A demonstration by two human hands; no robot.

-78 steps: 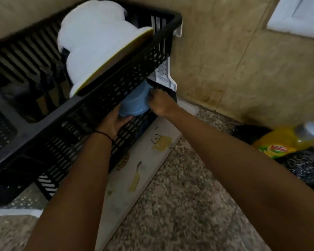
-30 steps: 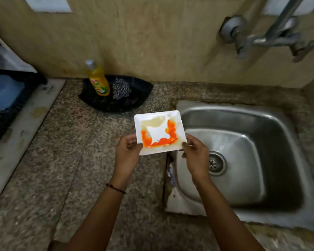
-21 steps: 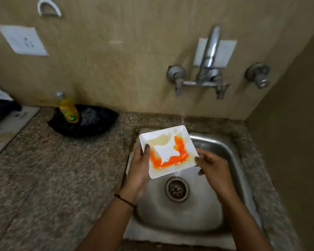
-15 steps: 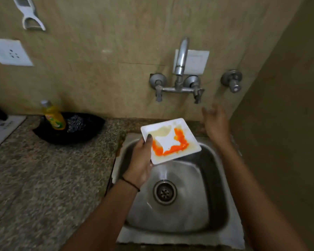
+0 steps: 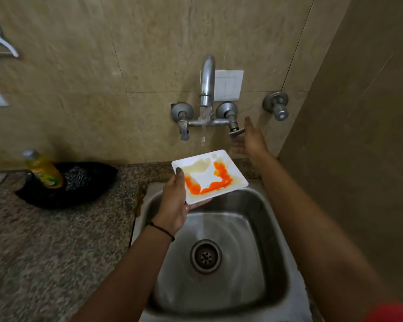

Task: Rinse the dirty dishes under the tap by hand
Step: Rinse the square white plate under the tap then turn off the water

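The square white plate (image 5: 209, 175) is smeared with orange sauce along its near and right side, plus a pale yellowish stain toward the back. It's held in the air over the back left part of the steel sink (image 5: 272, 228), tilted a bit toward the camera. The left hand (image 5: 173, 205) has it by the near left corner, thumb pressed on top of the rim and the fingers tucked underneath, so a proper pinch on the plate. There's a thin black band on that wrist.

Water is running out of the tap (image 5: 207, 82), a narrow stream coming down just behind the plate's back edge. Can't tell for sure if it's hitting the plate.

The right hand (image 5: 251, 138) is up by the wall, fingers spread loose and not gripping anything, right beside the right tap handle (image 5: 236, 131). It's blurry, so whether it actually touches the handle is hard to call.

Off to the left on the speckled granite counter (image 5: 44, 240) sits a black dish (image 5: 56, 198) with a yellow soap bottle (image 5: 43, 170) leaning in it and a metal scrubber (image 5: 76, 178) just beside the bottle. The sink drain (image 5: 205, 256) is well below the plate.
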